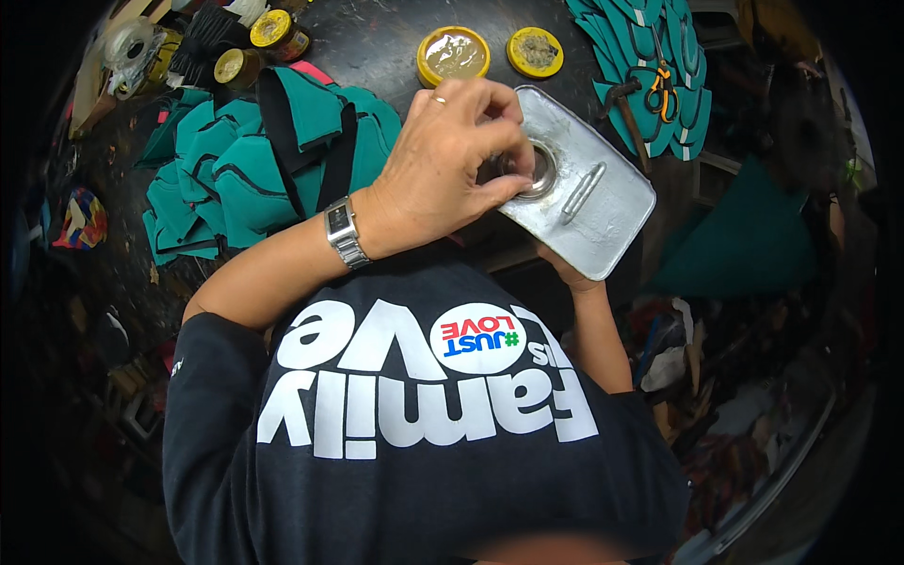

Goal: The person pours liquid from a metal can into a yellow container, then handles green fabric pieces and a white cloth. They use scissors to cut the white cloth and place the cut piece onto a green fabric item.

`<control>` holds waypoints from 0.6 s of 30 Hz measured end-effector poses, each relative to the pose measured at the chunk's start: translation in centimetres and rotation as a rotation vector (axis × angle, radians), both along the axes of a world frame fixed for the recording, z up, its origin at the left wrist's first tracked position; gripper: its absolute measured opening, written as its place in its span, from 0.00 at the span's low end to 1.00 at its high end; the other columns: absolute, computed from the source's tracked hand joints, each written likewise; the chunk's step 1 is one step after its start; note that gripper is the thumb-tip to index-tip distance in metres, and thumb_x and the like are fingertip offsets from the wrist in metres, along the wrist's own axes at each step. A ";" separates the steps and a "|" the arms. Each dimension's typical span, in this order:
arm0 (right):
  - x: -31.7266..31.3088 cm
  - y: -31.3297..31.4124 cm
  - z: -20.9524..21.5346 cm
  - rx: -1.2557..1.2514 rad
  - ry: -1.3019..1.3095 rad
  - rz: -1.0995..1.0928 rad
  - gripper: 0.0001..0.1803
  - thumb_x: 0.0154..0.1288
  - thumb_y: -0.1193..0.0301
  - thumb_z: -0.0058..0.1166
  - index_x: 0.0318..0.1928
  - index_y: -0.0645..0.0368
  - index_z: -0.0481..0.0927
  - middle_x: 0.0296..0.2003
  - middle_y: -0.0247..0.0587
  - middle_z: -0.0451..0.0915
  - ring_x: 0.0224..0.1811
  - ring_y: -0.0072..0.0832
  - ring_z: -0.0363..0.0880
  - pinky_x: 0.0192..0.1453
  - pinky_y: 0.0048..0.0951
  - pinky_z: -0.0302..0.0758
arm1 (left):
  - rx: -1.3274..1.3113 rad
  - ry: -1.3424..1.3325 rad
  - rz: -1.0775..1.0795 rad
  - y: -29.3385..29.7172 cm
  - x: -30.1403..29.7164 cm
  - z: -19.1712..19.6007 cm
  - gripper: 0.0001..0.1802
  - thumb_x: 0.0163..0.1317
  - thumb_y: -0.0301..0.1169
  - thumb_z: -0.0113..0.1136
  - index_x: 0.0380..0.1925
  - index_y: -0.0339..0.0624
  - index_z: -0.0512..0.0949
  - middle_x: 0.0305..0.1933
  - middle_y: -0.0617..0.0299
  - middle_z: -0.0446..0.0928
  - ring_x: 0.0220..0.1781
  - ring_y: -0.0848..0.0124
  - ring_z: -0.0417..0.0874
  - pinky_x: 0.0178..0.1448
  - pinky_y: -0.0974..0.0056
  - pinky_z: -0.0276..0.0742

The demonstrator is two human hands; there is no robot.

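A silver rectangular metal can [617, 212] is held tilted over the near edge of the table, its top turned up. On that top are a raised handle and a round neck [543, 174]. My left hand [452, 155], wearing a watch, reaches across to the neck. Its thumb and fingers are pinched together there; whatever is between them is hidden. Beneath the can, my right hand [562, 267] supports it, with most of its fingers out of sight. Just beyond the can stands an open yellow tub [454, 56] of tan, glossy paste, beside a round yellow lid [535, 52] smeared with residue.
Teal fabric pieces with black trim [250, 174] are heaped at left on the dark table [363, 42]. More cut teal pieces [612, 47] lie at far right, under orange-handled scissors [662, 94] and a hammer [629, 121]. Yellow-lidded jars [273, 30] and a clear tape roll [130, 42] stand far left.
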State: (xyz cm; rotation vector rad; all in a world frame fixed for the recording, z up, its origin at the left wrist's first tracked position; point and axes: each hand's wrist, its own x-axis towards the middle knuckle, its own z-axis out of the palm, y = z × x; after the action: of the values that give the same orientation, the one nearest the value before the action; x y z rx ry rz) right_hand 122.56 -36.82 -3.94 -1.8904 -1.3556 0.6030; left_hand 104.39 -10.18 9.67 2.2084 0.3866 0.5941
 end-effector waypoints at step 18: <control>-0.6 -0.1 0.0 -0.022 0.037 0.002 0.39 0.56 0.68 0.73 0.68 0.57 0.70 0.64 0.42 0.75 0.67 0.37 0.72 0.72 0.39 0.65 | -0.750 0.377 -0.209 3.7 2.3 -1.3 0.58 0.50 0.45 0.80 0.75 0.38 0.56 0.63 0.40 0.75 0.66 0.57 0.77 0.71 0.61 0.67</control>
State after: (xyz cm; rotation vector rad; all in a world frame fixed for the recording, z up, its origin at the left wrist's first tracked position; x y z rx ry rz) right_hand 122.00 -36.88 -3.95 -1.8861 -1.3326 0.6530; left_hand 106.71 -6.44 8.38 1.5866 0.4698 -0.0951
